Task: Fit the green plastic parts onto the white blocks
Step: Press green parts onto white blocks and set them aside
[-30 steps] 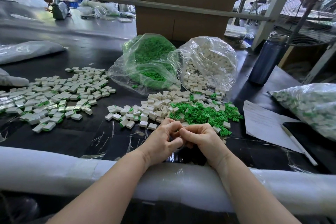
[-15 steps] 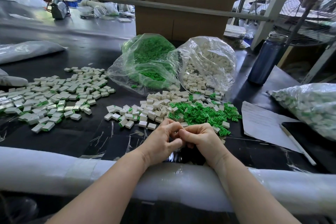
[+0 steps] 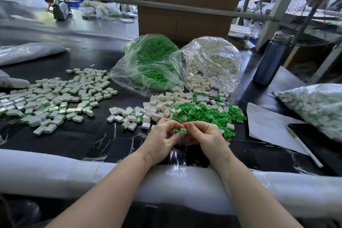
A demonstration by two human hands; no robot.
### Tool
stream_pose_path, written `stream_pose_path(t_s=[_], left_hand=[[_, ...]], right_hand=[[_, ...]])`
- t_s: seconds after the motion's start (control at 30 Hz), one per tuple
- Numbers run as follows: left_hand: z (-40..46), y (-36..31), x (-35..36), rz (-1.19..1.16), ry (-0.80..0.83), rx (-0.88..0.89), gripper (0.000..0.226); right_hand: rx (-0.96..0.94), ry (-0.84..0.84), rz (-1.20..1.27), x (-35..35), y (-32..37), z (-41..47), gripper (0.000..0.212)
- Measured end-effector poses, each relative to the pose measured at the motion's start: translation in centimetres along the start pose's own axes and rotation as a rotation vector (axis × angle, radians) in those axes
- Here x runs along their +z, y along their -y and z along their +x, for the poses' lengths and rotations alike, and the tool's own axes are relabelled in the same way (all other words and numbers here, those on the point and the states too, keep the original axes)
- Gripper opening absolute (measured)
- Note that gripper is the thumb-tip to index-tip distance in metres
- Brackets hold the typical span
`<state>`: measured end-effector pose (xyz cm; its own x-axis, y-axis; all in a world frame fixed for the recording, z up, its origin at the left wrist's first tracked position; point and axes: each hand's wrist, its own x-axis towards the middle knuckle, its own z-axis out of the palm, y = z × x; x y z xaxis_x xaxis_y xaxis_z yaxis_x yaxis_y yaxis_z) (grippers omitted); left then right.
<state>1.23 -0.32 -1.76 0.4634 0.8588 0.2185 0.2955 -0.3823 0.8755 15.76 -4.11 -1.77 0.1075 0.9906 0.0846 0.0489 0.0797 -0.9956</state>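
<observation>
Pinching one green-tipped block — both hands' grip; bags of green parts, white blocks.

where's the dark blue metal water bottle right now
In the head view the dark blue metal water bottle stands upright at the far right of the black table, just right of the clear plastic bag of white blocks.

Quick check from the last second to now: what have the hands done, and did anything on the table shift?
The fingertips have parted a little: the left hand and right hand, pressed together before, now show a white block with a green part pinched between them, and a loose green part at the left fingers. The piles, the two open bags and the bottle lie as before.
</observation>
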Motion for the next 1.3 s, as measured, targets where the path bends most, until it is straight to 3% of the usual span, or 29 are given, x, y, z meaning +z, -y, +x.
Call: stream_pose_path(t_s=[0.1, 0.43, 0.87, 1.03, 1.3], left_hand=[[0.11, 0.27, 0.00, 0.043, 0.010, 0.002, 0.011], [0.05, 0.58, 0.22, -0.005, 0.042, -0.034, 0.010], [0.08, 0.75, 0.23, 0.031, 0.002, -0.074, 0.011], [0.14, 0.70, 0.19, -0.009, -0.015, -0.077, 0.010], [0.08, 0.46, 0.26, -0.009, -0.029, -0.072, 0.007]], right_hand=[[-0.019, -0.024, -0.031, -0.09, -0.16, -0.01, 0.008], [-0.042, -0.038, -0.190, -0.15, -0.04, -0.04, 0.011], [-0.038, -0.049, -0.214, 0.09, 0.12, -0.12, 0.010], [-0.057, -0.037, -0.370, 0.21, 0.00, -0.01, 0.018], [-0.060, -0.049, -0.447, 0.43, -0.33, 0.15, 0.012]])
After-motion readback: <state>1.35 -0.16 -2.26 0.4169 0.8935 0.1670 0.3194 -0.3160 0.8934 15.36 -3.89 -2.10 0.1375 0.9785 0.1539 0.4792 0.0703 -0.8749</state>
